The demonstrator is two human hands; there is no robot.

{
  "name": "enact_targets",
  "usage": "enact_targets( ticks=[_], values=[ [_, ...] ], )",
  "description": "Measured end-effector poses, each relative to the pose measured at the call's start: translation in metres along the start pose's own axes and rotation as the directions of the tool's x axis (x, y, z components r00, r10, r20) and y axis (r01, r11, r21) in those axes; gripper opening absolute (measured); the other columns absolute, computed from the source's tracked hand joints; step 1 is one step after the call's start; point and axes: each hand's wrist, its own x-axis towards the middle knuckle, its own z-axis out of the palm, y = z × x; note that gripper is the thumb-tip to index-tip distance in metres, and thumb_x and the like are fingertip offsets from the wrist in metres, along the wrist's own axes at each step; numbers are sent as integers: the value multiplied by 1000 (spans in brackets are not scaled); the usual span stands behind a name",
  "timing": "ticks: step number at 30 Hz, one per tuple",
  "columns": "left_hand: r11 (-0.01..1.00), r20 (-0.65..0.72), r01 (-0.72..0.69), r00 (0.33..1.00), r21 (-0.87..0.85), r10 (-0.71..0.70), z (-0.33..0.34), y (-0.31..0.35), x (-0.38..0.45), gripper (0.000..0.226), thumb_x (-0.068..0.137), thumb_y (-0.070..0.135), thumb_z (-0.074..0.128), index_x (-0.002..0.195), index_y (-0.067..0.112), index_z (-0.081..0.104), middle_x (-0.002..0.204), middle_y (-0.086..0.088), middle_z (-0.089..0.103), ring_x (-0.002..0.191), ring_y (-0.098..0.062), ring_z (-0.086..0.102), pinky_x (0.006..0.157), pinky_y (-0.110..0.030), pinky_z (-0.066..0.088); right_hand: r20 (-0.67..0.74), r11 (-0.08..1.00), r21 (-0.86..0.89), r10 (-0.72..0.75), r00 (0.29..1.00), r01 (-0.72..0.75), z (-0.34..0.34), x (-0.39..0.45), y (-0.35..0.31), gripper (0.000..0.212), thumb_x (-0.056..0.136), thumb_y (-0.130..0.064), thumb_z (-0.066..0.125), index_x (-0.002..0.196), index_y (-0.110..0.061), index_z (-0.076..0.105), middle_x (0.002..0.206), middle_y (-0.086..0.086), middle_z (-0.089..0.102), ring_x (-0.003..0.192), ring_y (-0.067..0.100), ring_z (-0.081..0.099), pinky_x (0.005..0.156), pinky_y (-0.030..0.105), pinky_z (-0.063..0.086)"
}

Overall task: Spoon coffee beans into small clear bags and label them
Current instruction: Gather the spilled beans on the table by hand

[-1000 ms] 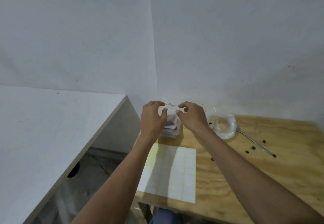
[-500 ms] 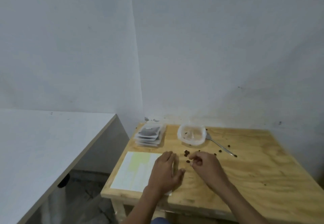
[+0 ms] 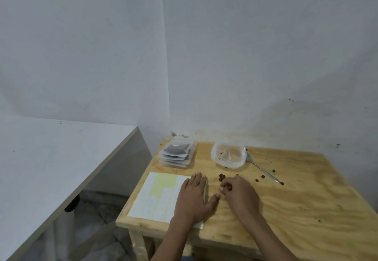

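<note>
On the plywood table: my left hand point(image 3: 193, 196) lies flat, fingers spread wide, palm pressing the label sheet point(image 3: 157, 194) at about 7 o'clock from the tub.
Right hand: my right hand point(image 3: 238, 193) is curled just right of the left, thumb and forefinger pinched narrow; I judge they hold a loose bean, but it is too small to be sure.
Beans: a small cluster of coffee beans point(image 3: 222, 177) sits just beyond my right knuckles at 12 o'clock; more lie scattered toward 2 o'clock beside the spoon point(image 3: 261, 168).
Filled bags: the stack of bags point(image 3: 177, 155) rests at 11 o'clock near the wall, dark beans showing through the top one.
Tub: the clear plastic tub point(image 3: 228, 155) at 1 o'clock looks nearly empty.
Risk: round, hard beans roll easily on the smooth wood, so a careless sweep could send them off the edge.
Risk: lifting my left palm quickly could drag the thin sheet over the near edge, which it already overhangs slightly.
Materials: glossy crinkled film bags, matte paper sheet with a yellowish patch where labels are gone, slim metal spoon, grainy pale plywood point(image 3: 306, 199).
</note>
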Motion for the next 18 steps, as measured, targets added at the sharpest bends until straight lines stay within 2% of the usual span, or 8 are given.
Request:
enact_targets(
  ticks=[6,8,10,11,13,15,16,18],
  values=[
    [999,-15,7,1000,-51,-8,0,-1,-1,82,98,67,37,161,16,28,171,-6,19,159,-19,12,128,-34,8,55,996,-68,-59,997,62,4,-2,-3,6,100,-33,60,95,-31,65,97,-13,56,95,10,55,80,32,51],
    [998,-24,8,1000,-62,-9,0,-2,0,83,97,68,39,161,16,29,171,-6,19,158,-19,13,127,-33,8,21,997,64,-45,999,43,3,1,1,8,99,-28,63,91,-28,65,91,-13,62,87,7,59,75,30,52],
    [998,-26,12,1000,-63,-14,1,-2,0,84,96,69,40,161,17,30,171,-5,20,158,-18,13,128,-33,7,22,934,343,94,995,-96,-1,7,6,8,97,-19,66,91,-17,70,82,-9,68,75,8,63,68,28,54],
    [998,-30,13,999,-65,-15,1,-2,0,84,96,69,40,161,17,30,171,-5,20,158,-18,13,128,-33,7,70,820,534,200,977,-206,-5,11,7,9,97,-13,65,92,-9,71,77,-4,69,68,12,64,65,30,55],
    [997,-36,14,999,-74,-17,1,-2,0,83,96,68,42,160,17,31,171,-4,20,158,-18,13,129,-34,8,265,409,824,334,904,-392,-12,19,5,12,97,-3,60,92,3,68,72,8,64,61,19,60,61,33,53],
    [996,-39,17,999,-91,-21,1,-2,0,83,95,68,44,160,17,32,171,-4,20,158,-18,12,128,-34,7,437,18,882,345,830,-472,-18,27,3,13,98,3,53,98,6,66,76,13,60,66,21,58,63,32,53],
    [995,-39,18,999,-94,-22,1,-2,0,83,95,68,44,160,17,32,171,-5,20,158,-18,12,128,-34,7,497,-101,864,324,805,-493,-19,32,3,16,98,4,50,103,6,65,79,13,58,67,21,57,63,31,52],
    [996,-43,15,999,-84,-19,1,-3,1,82,95,68,43,159,18,33,170,-5,21,158,-18,13,128,-34,7,551,-143,833,296,780,-534,-18,40,7,22,96,0,47,109,4,64,72,6,52,58,15,48,48,25,43]
  ],
)
